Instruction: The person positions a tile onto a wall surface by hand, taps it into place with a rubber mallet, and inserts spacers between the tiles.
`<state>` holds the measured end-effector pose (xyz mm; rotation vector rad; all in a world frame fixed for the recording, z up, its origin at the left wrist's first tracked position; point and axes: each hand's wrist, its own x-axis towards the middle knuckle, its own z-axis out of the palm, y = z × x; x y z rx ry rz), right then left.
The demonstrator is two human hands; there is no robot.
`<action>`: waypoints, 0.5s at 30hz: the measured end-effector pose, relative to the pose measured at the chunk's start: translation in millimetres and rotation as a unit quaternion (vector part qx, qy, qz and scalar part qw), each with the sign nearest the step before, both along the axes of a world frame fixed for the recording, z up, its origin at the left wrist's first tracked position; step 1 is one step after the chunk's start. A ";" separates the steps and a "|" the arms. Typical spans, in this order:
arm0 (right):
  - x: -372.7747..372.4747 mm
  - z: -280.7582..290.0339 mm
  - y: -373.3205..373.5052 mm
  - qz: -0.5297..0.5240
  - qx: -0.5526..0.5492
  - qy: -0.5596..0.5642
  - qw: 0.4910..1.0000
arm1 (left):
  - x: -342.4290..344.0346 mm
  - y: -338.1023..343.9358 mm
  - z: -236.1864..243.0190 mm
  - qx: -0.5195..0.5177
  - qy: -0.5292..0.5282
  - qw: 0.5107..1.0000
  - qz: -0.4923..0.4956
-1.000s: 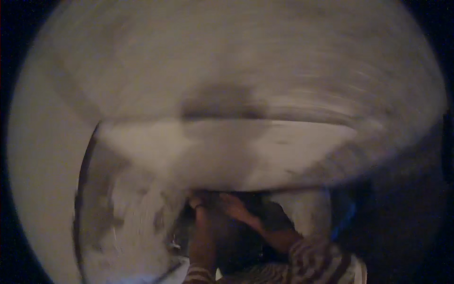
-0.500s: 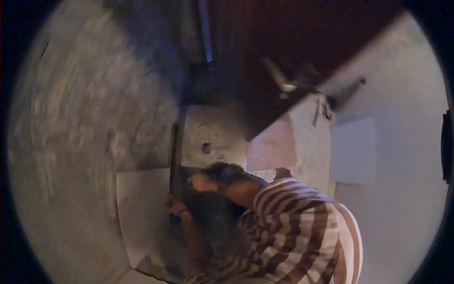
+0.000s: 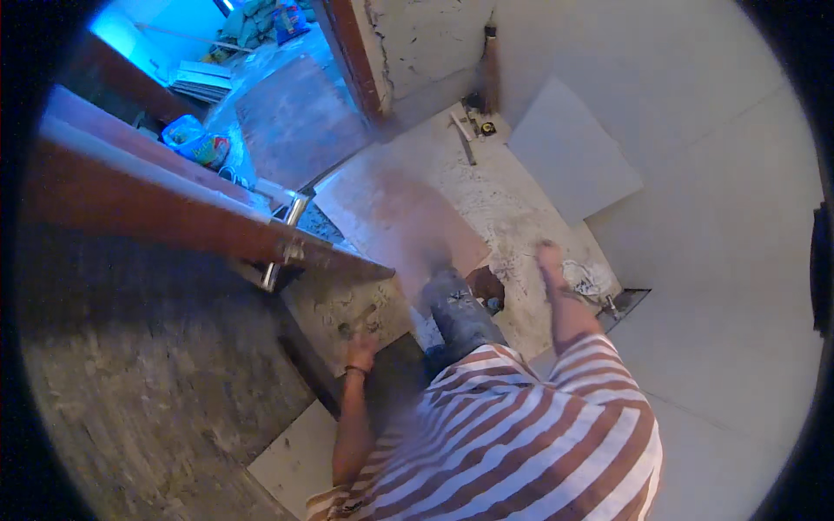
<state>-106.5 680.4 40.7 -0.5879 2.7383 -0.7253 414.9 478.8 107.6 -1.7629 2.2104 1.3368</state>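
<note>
Head view: right of the door (image 3: 174,204), the rag (image 3: 587,279) seems soft, edge-pinchable; finger opening and hold of left hand (image 3: 361,349), right hand (image 3: 549,258) we cannot tell.

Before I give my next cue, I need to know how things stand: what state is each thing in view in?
Door: open
White panel: leaning on the wall
Pinkish sheet: flat on the floor, partly blurred
Tape measure: on the floor; blade too small to tell
Green sacks: piled up
Left hand: low over the floor, grip unclear
Right hand: curled, contents unclear
</note>
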 end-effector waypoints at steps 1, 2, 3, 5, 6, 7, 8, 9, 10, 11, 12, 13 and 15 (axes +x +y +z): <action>4.7 15.6 -3.4 -0.041 0.011 -0.095 0.995 | 6.0 -10.0 1.5 0.045 0.022 0.998 0.023; -20.7 18.0 27.4 0.114 0.206 0.009 0.972 | -9.4 -21.4 -3.9 0.096 0.068 0.993 0.021; -37.5 6.6 82.9 0.155 0.266 0.049 0.950 | -55.6 -21.3 25.5 0.061 0.080 0.995 -0.005; -56.1 -9.3 135.4 0.182 0.347 0.022 0.920 | -142.9 -35.7 110.3 0.059 0.146 0.987 -0.035; -54.6 -27.2 148.9 0.143 0.324 -0.029 0.935 | -167.1 -52.0 129.4 0.097 0.210 0.972 -0.040; -54.4 -46.2 145.7 0.099 0.292 -0.083 0.948 | -171.2 -68.3 118.5 0.079 0.211 0.974 -0.009; -54.6 -66.8 128.3 0.064 0.262 -0.134 0.954 | -174.1 -79.7 94.9 0.041 0.172 0.983 -0.052; -67.7 -83.4 144.1 0.018 0.244 -0.146 0.958 | -206.2 -98.2 87.5 0.014 0.152 0.981 -0.118; -79.5 -98.7 147.8 -0.023 0.216 -0.147 0.965 | -235.0 -118.6 79.5 0.007 0.178 0.978 -0.106; -121.6 -130.1 120.2 -0.019 0.177 -0.112 0.978 | -240.7 -146.9 85.8 0.010 0.181 0.981 -0.063; -121.9 -142.7 113.9 -0.057 0.058 -0.020 0.997 | -266.4 -168.8 80.6 0.039 0.175 0.981 -0.068; -91.9 -109.7 -20.2 0.167 0.177 -0.335 0.910 | -249.4 -179.2 72.3 -0.003 0.095 0.995 -0.036; -95.3 -23.1 -203.0 -0.034 0.130 -0.512 0.849 | -237.2 -201.8 -4.1 -0.032 0.037 0.994 0.098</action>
